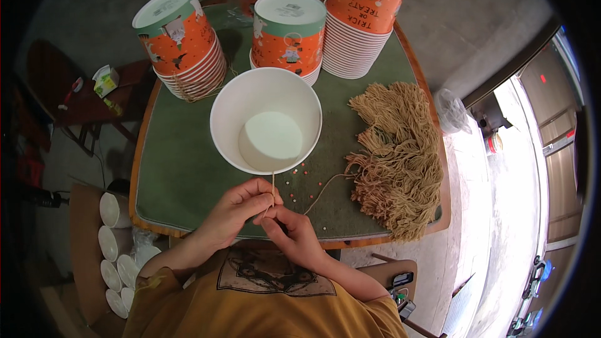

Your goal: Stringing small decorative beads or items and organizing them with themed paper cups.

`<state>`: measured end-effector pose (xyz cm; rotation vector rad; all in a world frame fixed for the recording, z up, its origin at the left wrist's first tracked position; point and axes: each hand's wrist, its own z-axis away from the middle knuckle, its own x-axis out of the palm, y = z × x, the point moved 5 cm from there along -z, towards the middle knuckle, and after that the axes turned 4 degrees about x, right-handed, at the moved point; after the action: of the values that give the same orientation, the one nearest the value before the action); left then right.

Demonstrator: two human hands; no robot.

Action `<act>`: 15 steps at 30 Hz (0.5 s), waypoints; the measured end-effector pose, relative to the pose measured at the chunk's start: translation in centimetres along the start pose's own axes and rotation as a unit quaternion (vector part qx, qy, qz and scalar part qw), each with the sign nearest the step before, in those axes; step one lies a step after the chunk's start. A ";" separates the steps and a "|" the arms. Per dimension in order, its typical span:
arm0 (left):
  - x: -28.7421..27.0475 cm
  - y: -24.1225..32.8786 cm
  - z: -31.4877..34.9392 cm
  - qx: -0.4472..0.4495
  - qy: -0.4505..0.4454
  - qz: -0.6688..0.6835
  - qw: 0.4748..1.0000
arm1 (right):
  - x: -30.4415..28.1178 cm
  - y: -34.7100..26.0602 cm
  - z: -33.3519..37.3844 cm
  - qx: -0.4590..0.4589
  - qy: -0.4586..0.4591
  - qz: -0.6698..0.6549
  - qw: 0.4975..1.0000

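A white paper bucket point(226, 109) stands on the table with its open mouth tilted toward me. From its near rim a tan string point(273, 183) runs down into my fingers. My left hand point(247, 205) pinches this string just below the rim. Close against it, my right hand point(291, 233) is closed, with thumb and fingertips on the string's lower part; the exact grip is partly hidden. A strand leads from beside my right hand to a large bundle of tan strings point(400, 156) at the table's right.
Stacked orange and green buckets stand upside down at the back left point(181, 37), back middle point(289, 34) and back right point(363, 15) of the green-topped table point(175, 175). Small paper dots point(294, 195) lie near my hands. A cardboard box point(87, 225) of white buckets is at lower left.
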<state>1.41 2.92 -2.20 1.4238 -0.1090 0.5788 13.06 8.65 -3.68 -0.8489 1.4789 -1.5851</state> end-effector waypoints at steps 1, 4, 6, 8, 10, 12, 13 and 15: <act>0.0 -0.1 -0.1 0.001 0.000 0.000 1.000 | 0.0 0.0 0.0 -0.020 0.008 0.001 1.000; -0.3 -0.8 -0.4 -0.024 0.035 0.083 0.996 | -0.3 -0.6 0.1 -0.053 0.029 0.040 0.997; -0.3 -0.4 -0.6 0.011 0.040 0.119 0.992 | -0.3 -0.9 0.1 -0.065 0.042 0.079 0.994; -0.2 0.1 -0.9 0.020 0.052 0.118 0.991 | -0.2 -1.6 0.1 -0.135 0.060 0.129 0.980; 0.0 0.7 -1.2 0.030 0.063 0.117 0.991 | 0.1 -1.6 0.0 -0.170 0.065 0.148 0.972; 0.1 1.4 -1.5 0.043 0.075 0.142 0.986 | 0.5 -1.8 0.0 -0.205 0.072 0.166 0.962; 0.1 1.7 -1.6 0.044 0.075 0.142 0.986 | 0.8 -1.8 0.1 -0.216 0.065 0.192 0.955; -0.5 2.3 -1.7 0.049 0.119 0.171 0.977 | 1.2 -2.0 0.0 -0.227 0.058 0.218 0.947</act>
<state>-0.50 4.48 -0.58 1.4289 -0.1380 1.0476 12.36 7.62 -1.77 -0.6152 1.9989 -0.9946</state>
